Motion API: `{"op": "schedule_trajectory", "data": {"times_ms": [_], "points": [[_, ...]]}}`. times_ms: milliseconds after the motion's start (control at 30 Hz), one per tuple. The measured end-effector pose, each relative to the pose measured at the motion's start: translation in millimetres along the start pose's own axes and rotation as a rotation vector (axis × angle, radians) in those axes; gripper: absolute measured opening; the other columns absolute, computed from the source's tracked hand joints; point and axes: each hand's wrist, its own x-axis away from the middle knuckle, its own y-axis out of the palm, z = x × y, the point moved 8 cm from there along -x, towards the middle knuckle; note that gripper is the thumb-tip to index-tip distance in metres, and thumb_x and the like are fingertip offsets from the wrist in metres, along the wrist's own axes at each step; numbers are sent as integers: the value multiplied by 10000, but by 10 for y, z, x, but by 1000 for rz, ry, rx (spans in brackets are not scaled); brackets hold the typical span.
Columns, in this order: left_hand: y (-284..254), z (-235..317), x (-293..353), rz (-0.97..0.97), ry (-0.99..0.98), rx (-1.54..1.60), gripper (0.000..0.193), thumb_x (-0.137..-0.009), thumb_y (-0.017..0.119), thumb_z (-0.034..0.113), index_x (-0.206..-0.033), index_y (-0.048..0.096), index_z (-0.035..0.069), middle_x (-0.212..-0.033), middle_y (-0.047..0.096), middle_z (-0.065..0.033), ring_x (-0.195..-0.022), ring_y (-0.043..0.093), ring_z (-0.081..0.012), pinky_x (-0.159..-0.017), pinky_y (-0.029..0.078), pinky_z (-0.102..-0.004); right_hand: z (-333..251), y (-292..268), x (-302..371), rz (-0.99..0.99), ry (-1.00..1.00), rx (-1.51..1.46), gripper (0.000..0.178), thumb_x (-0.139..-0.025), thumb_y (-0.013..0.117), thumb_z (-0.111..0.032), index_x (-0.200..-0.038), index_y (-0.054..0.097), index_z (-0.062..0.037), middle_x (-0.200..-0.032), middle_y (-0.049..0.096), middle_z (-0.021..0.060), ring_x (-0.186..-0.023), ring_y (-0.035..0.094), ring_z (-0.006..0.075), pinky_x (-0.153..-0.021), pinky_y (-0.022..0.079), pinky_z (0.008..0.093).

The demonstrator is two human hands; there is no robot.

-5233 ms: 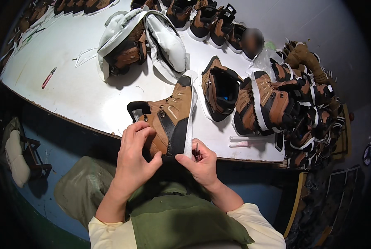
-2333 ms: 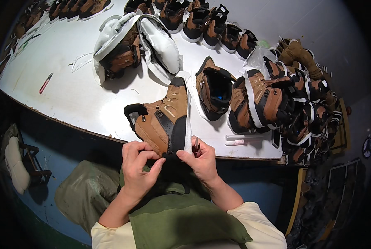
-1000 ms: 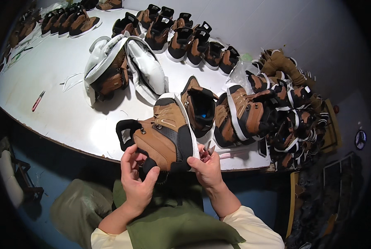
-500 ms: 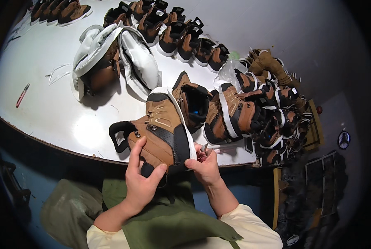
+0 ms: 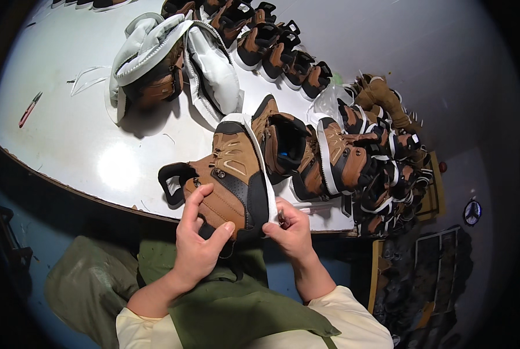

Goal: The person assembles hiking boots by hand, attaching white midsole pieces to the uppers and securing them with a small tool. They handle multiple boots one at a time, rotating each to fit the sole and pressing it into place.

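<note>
I hold a brown and black lace-up boot [image 5: 237, 187] on its side at the table's near edge, toe pointing away and white sole edge to the right. My left hand [image 5: 197, 241] grips its ankle part, fingers bent over the brown side panel and thumb pressed near the heel. At the heel end of the sole, my right hand [image 5: 290, 231] is closed, its thumb against the white edge. Between its curled fingers shows a small dark metal-tipped tool [image 5: 281, 217]; most of it is hidden, so its kind cannot be made out.
Other boots [image 5: 280, 145] stand just right of mine, and a heap of boots [image 5: 382, 157] fills the right end. Behind are rows of boots [image 5: 266, 49] and an unzipped white padded cover [image 5: 210, 70] around footwear. A red-handled cutter [image 5: 30, 109] lies far left on the white table [image 5: 68, 157].
The whole view has shifted slightly, with table items now higher and further right. My right fingers have curled further over the tool, whose metal tip stood out more before. The left grip stays.
</note>
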Motion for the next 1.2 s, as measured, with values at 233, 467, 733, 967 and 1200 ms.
{"op": "schedule_trajectory", "data": {"times_ms": [233,467,733,967,1200], "points": [[15,-37,32,-6,22,-95,631,-807,668,34,-1373,394,-21,-1293,492,-127,-1113,554,-175,-909,478,-308,-661,-201,64,120,-272,511,406,-964,567,-320,-1182,562,22,-890,504,49,-754,468,125,-686,381,220],[41,-35,46,-30,1,-89,642,-809,659,25,-1385,379,-25,-1305,488,-134,-1117,557,-181,-914,479,-316,-809,92,69,-193,-481,814,365,-792,746,-115,-1138,651,-50,-845,633,88,-723,619,239,-595,486,341],[81,6,51,-40,54,-174,638,-812,651,6,-1384,373,-32,-1308,485,-138,-1122,558,-185,-911,485,-316,-898,162,67,-227,-534,911,411,-733,750,-34,-1135,667,-57,-816,636,54,-691,600,217,-583,472,328],[106,-9,52,-45,51,-169,635,-815,655,1,-1384,375,-30,-1314,483,-139,-1130,556,-185,-914,484,-315,-927,164,55,-259,-544,945,405,-711,762,-26,-1106,677,-58,-780,636,38,-647,574,204,-558,458,323],[136,-11,56,-35,23,-162,650,-798,655,10,-1386,380,-28,-1299,476,-109,-1131,539,-161,-951,461,-301,-999,207,33,-341,-615,1052,388,-690,738,-45,-1073,680,-60,-761,606,23,-664,569,188,-562,461,314]]}}
